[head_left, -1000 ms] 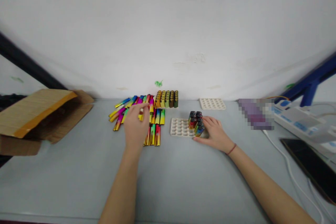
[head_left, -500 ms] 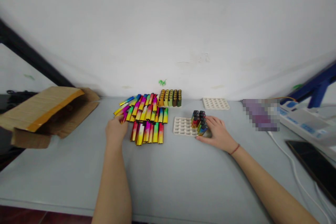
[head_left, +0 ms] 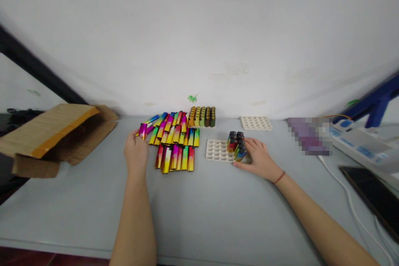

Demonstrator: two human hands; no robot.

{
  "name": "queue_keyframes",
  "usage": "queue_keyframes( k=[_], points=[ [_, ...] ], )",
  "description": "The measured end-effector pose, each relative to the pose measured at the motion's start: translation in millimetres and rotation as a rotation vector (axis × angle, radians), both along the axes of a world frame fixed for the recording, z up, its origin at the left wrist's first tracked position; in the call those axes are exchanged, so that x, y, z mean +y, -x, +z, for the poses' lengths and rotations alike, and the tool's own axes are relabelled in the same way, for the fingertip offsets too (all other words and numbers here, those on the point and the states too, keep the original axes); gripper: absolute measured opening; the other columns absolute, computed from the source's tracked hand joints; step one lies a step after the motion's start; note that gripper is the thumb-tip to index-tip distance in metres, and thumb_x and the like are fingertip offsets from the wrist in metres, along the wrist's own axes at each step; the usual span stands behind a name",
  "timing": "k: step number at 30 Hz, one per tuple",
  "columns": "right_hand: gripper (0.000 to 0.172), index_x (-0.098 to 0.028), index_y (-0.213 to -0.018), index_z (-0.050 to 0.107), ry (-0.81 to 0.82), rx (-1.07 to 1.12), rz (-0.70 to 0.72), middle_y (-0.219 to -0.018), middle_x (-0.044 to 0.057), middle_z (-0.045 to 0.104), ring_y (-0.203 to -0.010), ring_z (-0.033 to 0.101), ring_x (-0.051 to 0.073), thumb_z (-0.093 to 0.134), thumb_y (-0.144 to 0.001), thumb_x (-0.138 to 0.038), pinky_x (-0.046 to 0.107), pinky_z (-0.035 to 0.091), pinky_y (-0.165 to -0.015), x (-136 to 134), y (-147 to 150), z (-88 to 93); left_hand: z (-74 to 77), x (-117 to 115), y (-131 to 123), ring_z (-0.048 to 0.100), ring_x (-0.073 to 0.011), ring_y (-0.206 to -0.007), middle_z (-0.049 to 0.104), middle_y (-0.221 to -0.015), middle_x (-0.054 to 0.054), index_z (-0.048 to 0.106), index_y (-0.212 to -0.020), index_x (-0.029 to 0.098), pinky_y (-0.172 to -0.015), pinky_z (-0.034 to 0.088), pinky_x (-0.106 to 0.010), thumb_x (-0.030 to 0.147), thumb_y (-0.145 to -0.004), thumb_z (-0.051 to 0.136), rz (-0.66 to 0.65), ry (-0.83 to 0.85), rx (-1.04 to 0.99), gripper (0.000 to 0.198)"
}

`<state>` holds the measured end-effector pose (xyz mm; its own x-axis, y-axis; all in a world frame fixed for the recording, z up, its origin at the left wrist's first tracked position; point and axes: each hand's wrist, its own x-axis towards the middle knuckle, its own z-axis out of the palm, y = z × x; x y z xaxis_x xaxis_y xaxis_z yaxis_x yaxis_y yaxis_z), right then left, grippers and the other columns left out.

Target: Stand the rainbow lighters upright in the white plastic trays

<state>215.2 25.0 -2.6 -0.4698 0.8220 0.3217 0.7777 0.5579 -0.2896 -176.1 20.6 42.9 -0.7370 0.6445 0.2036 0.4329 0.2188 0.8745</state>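
Grey bench (head_left: 77, 212) beneath a white wall (head_left: 199, 41): the left hand (head_left: 136, 153) pinches a magenta lighter (head_left: 142, 130) in its fingertips, just beside a rainbow lighter pile (head_left: 174, 145). The right hand (head_left: 260, 158), fingers spread, rests against upright lighters (head_left: 236, 146) standing in a white tray (head_left: 215, 150).

I've drawn my left hand (head_left: 136, 153) back off the lighter pile (head_left: 174, 141), and its fingertips now pinch a magenta lighter (head_left: 142, 130) up just beside the pile's left edge.
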Motion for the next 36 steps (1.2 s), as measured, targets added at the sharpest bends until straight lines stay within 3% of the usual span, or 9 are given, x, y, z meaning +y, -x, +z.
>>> queue_keyframes(
  k=[3, 6, 10, 13, 19, 23, 26, 29, 36],
  points=[
    [0.068, -0.015, -0.128, 0.057, 0.008, 0.002, -0.002, -0.126, 0.019, 0.063, -0.117, 0.054, 0.036, 0.065, -0.080, -0.064, 0.051, 0.042, -0.096, 0.0, 0.2, 0.5, 10.3, 3.7, -28.9, 0.054, -0.0130, -0.055, 0.056, -0.068, 0.003, 0.056, -0.095, 0.020, -0.053, 0.044, -0.024, 0.032, -0.085, 0.049, -0.033, -0.192, -0.291, 0.017],
    [0.067, -0.018, -0.128, 0.057, 0.013, 0.009, -0.003, -0.126, 0.018, 0.063, -0.117, 0.054, 0.036, 0.065, -0.080, -0.064, 0.051, 0.042, -0.096, -0.4, 0.4, 1.0, 15.4, 5.0, -61.3, 0.049, -0.0098, -0.048, 0.053, -0.063, 0.006, 0.047, -0.088, 0.022, -0.048, 0.040, -0.022, 0.046, -0.085, 0.057, -0.228, -0.332, -0.422, 0.026],
    [0.068, -0.018, -0.129, 0.057, 0.015, 0.016, -0.004, -0.127, 0.017, 0.063, -0.118, 0.054, 0.036, 0.065, -0.080, -0.064, 0.052, 0.042, -0.096, -0.8, 0.7, 1.4, 11.0, 2.1, -98.2, 0.058, -0.0105, -0.057, 0.061, -0.075, 0.003, 0.047, -0.100, 0.024, -0.054, 0.046, -0.023, 0.053, -0.084, 0.063, -0.545, -0.432, -0.485, 0.036],
    [0.068, -0.018, -0.131, 0.057, 0.011, 0.013, 0.000, -0.126, 0.017, 0.063, -0.117, 0.054, 0.036, 0.065, -0.080, -0.064, 0.052, 0.042, -0.096, -0.7, 0.7, 1.7, 8.1, -1.6, -119.7, 0.060, -0.0111, -0.062, 0.062, -0.082, 0.000, 0.053, -0.101, 0.022, -0.057, 0.048, -0.025, 0.058, -0.085, 0.058, -0.649, -0.393, -0.593, 0.040],
    [0.067, -0.018, -0.129, 0.057, 0.014, 0.013, -0.002, -0.127, 0.017, 0.062, -0.117, 0.054, 0.036, 0.066, -0.080, -0.063, 0.050, 0.042, -0.096, -0.9, 1.1, 2.1, 15.9, -9.9, -145.9, 0.052, -0.0102, -0.049, 0.056, -0.070, 0.003, 0.051, -0.086, 0.021, -0.047, 0.043, -0.025, 0.053, -0.081, 0.054, -0.664, -0.314, -0.924, 0.033],
    [0.066, -0.017, -0.128, 0.057, 0.017, 0.014, -0.005, -0.126, 0.017, 0.062, -0.117, 0.054, 0.036, 0.066, -0.080, -0.062, 0.050, 0.042, -0.096, -1.7, 1.6, 3.2, 19.0, -15.9, -155.5, 0.045, -0.0105, -0.043, 0.048, -0.055, 0.005, 0.046, -0.077, 0.021, -0.042, 0.035, -0.023, 0.066, -0.081, 0.043, -0.650, -0.215, -1.037, 0.045],
    [0.066, -0.017, -0.128, 0.056, 0.022, 0.012, -0.005, -0.126, 0.017, 0.063, -0.117, 0.054, 0.036, 0.065, -0.081, -0.063, 0.050, 0.042, -0.096, -2.0, 1.5, 4.0, 17.4, -18.4, -161.6, 0.039, -0.0092, -0.040, 0.038, -0.048, 0.008, 0.043, -0.071, 0.022, -0.042, 0.032, -0.021, 0.074, -0.079, 0.040, -0.588, -0.180, -1.060, 0.053],
    [0.067, -0.016, -0.128, 0.056, 0.024, 0.010, -0.007, -0.126, 0.018, 0.062, -0.118, 0.053, 0.036, 0.065, -0.081, -0.063, 0.050, 0.042, -0.096, -1.8, 1.1, 3.9, 15.4, -19.3, -165.9, 0.039, -0.0080, -0.039, 0.038, -0.048, 0.008, 0.041, -0.068, 0.022, -0.043, 0.031, -0.020, 0.071, -0.079, 0.047, -0.535, -0.217, -1.023, 0.051],
    [0.070, -0.015, -0.128, 0.056, 0.012, 0.001, -0.004, -0.126, 0.019, 0.062, -0.118, 0.054, 0.036, 0.066, -0.080, -0.063, 0.051, 0.042, -0.098, -0.8, 0.1, 0.5, 14.2, -21.0, -167.9, 0.033, -0.0058, -0.040, 0.037, -0.047, 0.007, 0.047, -0.061, 0.019, -0.043, 0.028, -0.018, 0.054, -0.079, 0.051, -0.589, -0.220, -1.111, 0.040]
  ],
)
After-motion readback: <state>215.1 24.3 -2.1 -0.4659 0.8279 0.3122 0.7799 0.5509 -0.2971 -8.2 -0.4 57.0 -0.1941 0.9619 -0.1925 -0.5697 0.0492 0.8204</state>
